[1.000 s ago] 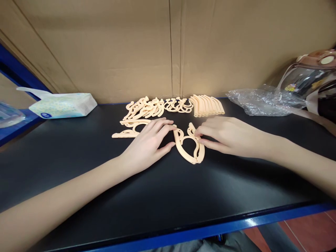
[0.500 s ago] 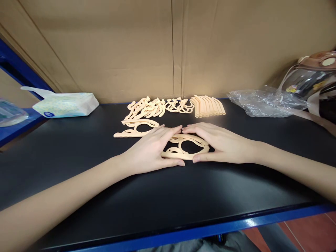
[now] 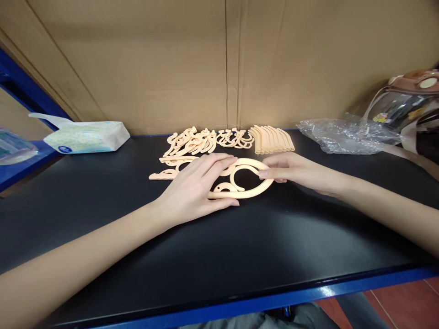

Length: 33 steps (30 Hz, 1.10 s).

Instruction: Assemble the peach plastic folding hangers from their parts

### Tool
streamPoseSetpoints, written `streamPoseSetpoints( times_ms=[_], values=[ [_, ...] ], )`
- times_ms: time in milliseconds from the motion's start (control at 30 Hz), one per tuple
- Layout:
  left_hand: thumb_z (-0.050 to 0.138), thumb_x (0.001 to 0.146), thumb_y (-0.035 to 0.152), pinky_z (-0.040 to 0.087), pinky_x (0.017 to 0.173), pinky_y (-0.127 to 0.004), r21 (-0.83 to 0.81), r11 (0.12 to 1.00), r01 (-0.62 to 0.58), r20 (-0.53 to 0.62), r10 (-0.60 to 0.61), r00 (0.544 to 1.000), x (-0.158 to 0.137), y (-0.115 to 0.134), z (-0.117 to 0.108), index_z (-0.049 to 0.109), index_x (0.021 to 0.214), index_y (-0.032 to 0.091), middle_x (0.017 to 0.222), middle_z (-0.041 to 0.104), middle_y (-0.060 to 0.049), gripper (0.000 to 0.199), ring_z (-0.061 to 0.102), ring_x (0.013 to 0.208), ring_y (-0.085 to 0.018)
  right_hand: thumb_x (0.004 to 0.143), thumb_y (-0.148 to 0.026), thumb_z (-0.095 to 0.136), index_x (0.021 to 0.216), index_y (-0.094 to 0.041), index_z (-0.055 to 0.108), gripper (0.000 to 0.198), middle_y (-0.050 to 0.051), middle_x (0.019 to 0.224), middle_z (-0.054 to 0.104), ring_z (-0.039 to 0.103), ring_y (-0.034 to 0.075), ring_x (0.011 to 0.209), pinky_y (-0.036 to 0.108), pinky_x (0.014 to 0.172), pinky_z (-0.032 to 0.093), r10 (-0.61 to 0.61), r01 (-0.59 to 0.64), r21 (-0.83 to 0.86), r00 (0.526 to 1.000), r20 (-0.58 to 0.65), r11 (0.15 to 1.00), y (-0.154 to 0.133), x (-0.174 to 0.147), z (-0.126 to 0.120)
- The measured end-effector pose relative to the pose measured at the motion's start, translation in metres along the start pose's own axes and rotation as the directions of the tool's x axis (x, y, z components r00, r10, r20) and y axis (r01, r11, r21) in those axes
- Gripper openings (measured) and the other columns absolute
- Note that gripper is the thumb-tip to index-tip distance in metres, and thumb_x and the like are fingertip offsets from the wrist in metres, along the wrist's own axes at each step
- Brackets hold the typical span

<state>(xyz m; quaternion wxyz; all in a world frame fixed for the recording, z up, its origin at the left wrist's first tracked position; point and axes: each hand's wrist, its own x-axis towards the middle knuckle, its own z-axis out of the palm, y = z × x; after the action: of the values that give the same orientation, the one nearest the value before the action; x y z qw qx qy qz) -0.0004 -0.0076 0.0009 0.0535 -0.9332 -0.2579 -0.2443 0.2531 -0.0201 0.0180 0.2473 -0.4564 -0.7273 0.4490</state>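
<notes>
Two bare hands on one cream-coloured, looped plastic hanger piece (image 3: 245,194), arms folded in, right over the middle of a black tabletop with a blue edge (image 3: 206,260). Left hand (image 3: 197,189) has its thumb along the near side and fingers over the far side, so it's gripping across the width and covering that end. Right hand (image 3: 297,172) is pinching the rounded end, thumb on top, fingers mostly tucked behind. Can't tell if it's lifted off the table or lying flat. Just past the left hand there's a similar cream folded piece (image 3: 164,175), partly hidden. Behind that: a jumbled pile of cream curved parts (image 3: 192,140), some small cream hooks (image 3: 236,138) and a neat row of cream bars (image 3: 272,139).
</notes>
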Motion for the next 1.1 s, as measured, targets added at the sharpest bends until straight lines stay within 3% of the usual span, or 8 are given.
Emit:
streamPoseSetpoints(
  times_ms=[133, 533, 700, 867, 1033, 1100],
  values=[
    [0.064, 0.079, 0.058, 0.043, 0.101, -0.04, -0.014, 1.0, 0.015, 0.003, -0.014, 1.0, 0.0, 0.001, 0.0, 0.04, 0.134, 0.019, 0.132, 0.051, -0.012, 0.071, 0.051, 0.12, -0.028, 0.082, -0.046, 0.062, 0.071, -0.017, 0.056, 0.032, -0.005, 0.063, 0.037, 0.031, 0.009, 0.06, 0.026, 0.055, 0.023, 0.014, -0.014, 0.074, 1.0, 0.003, 0.997, 0.002, -0.001, 0.003],
    [0.061, 0.085, 0.049, 0.039, 0.1, -0.042, 0.078, 0.997, -0.018, -0.007, 0.018, 1.0, 0.0, 0.003, 0.001, 0.041, 0.133, 0.017, 0.131, 0.054, -0.013, 0.061, 0.051, 0.118, -0.029, 0.081, -0.051, 0.062, 0.075, -0.016, 0.057, 0.035, -0.005, 0.064, 0.038, 0.033, 0.009, 0.06, 0.026, 0.055, 0.024, 0.019, -0.019, 0.051, 1.0, 0.013, 0.999, 0.004, 0.0, 0.005],
    [0.062, 0.084, 0.049, 0.042, 0.1, -0.041, 0.001, 0.995, 0.097, -0.009, -0.097, 0.995, 0.001, 0.003, -0.004, 0.041, 0.134, 0.02, 0.132, 0.054, -0.011, 0.061, 0.051, 0.12, -0.028, 0.09, -0.06, 0.042, 0.07, -0.019, 0.046, 0.047, -0.005, 0.06, 0.04, 0.034, 0.009, 0.055, 0.024, 0.052, 0.026, -0.045, 0.047, 0.117, 0.999, -0.025, 0.992, 0.01, 0.002, 0.006],
    [0.067, 0.076, 0.058, 0.047, 0.1, -0.041, -0.171, 0.935, 0.312, 0.044, -0.309, 0.95, 0.004, -0.023, -0.019, 0.043, 0.133, 0.02, 0.136, 0.052, -0.009, 0.073, 0.056, 0.117, -0.026, 0.09, -0.066, 0.031, 0.088, -0.019, 0.054, 0.052, -0.005, 0.056, 0.042, 0.032, 0.008, 0.049, 0.023, 0.045, 0.024, 0.003, 0.011, 0.171, 0.997, -0.083, 0.985, 0.018, 0.008, 0.009],
    [0.069, 0.071, 0.061, 0.046, 0.102, -0.045, -0.186, 0.916, 0.356, 0.12, -0.339, 0.933, -0.004, -0.059, -0.045, 0.045, 0.132, 0.02, 0.131, 0.057, -0.008, 0.077, 0.057, 0.116, -0.027, 0.092, -0.06, 0.037, 0.085, -0.016, 0.058, 0.049, -0.004, 0.058, 0.043, 0.032, 0.008, 0.049, 0.022, 0.044, 0.025, 0.008, -0.009, 0.086, 1.0, 0.014, 0.996, 0.017, 0.01, 0.005],
    [0.065, 0.077, 0.058, 0.043, 0.105, -0.046, -0.143, 0.902, 0.408, 0.176, -0.382, 0.907, -0.011, -0.069, -0.056, 0.043, 0.133, 0.021, 0.133, 0.055, -0.006, 0.071, 0.054, 0.119, -0.026, 0.092, -0.056, 0.041, 0.085, -0.016, 0.059, 0.044, -0.005, 0.059, 0.043, 0.033, 0.007, 0.049, 0.022, 0.045, 0.026, 0.005, -0.008, 0.083, 0.999, 0.032, 0.997, 0.017, 0.009, 0.002]
  ],
)
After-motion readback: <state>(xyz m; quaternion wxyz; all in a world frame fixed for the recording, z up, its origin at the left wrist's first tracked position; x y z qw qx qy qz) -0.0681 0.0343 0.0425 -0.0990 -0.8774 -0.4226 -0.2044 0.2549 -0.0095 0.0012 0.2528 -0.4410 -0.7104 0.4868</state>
